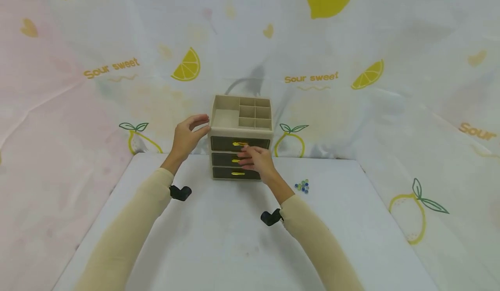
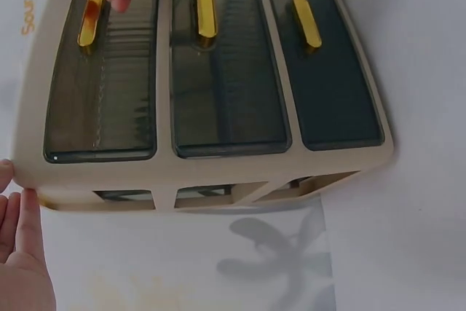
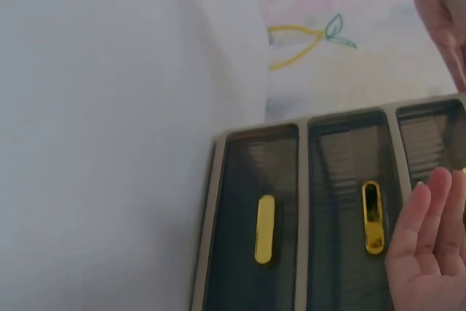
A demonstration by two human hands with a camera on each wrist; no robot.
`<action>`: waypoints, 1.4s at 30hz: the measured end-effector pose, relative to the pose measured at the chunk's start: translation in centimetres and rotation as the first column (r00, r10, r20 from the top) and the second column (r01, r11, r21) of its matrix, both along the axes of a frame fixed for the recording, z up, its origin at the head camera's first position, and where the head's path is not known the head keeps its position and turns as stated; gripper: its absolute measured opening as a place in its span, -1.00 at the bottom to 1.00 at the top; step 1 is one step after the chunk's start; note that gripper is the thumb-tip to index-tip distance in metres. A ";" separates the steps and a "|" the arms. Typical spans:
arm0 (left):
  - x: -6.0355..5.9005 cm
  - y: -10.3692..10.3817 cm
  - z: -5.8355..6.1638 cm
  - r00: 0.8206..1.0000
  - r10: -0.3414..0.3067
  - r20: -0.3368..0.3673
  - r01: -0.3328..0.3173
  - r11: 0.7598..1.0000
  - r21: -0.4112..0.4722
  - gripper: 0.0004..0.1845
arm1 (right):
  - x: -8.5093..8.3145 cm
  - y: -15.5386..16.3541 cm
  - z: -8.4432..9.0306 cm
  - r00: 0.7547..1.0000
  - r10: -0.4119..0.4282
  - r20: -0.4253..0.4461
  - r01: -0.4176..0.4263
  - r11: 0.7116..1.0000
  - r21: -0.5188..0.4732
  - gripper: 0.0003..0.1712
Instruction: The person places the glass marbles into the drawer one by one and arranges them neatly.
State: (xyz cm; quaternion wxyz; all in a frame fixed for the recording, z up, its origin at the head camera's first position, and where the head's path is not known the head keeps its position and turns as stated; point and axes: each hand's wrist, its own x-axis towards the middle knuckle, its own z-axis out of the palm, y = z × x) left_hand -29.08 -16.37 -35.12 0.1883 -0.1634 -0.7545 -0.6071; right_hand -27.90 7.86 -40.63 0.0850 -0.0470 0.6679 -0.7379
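A beige desktop organizer point(image 1: 242, 132) with three dark drawers and gold handles stands against the back of the table. My left hand point(image 1: 186, 135) is at its upper left side, fingers fairly straight, fingertips touching the corner in the left wrist view. In front of the top drawer point(image 1: 222, 143) is my right hand point(image 1: 259, 160), its thumb and a finger on either side of the gold handle point(image 2: 90, 20) end; a firm grip does not show. Its other fingers point(image 3: 429, 231) stretch out straight. All three drawers are closed.
Several small glass marbles point(image 1: 302, 186) lie to the right of the organizer on the white table point(image 1: 211, 239). Open compartments point(image 1: 254, 112) fill the organizer's top. Behind hangs a lemon-printed cloth point(image 1: 250, 34). Dark wrist cameras point(image 1: 180, 193) stick out from both sleeves.
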 end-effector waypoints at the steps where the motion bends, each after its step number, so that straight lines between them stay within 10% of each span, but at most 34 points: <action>1: -0.3 -0.1 -0.4 1.000 0.003 0.001 -0.003 1.000 0.001 -0.58 | -0.1 -0.1 -0.1 1.000 0.006 0.030 -0.005 1.000 -0.024 -0.59; 22: -1.7 -0.1 -1.7 0.999 0.040 -0.016 -0.042 0.990 -0.138 -0.59 | -0.3 -1.5 -0.6 0.970 -0.140 0.197 0.175 0.969 -0.176 -0.68; 42: -1.8 -0.9 -0.5 0.998 0.068 -0.012 -0.069 0.982 -0.174 -0.58 | 4.6 -1.9 -0.8 0.981 -0.101 0.163 0.131 0.974 -0.182 -0.59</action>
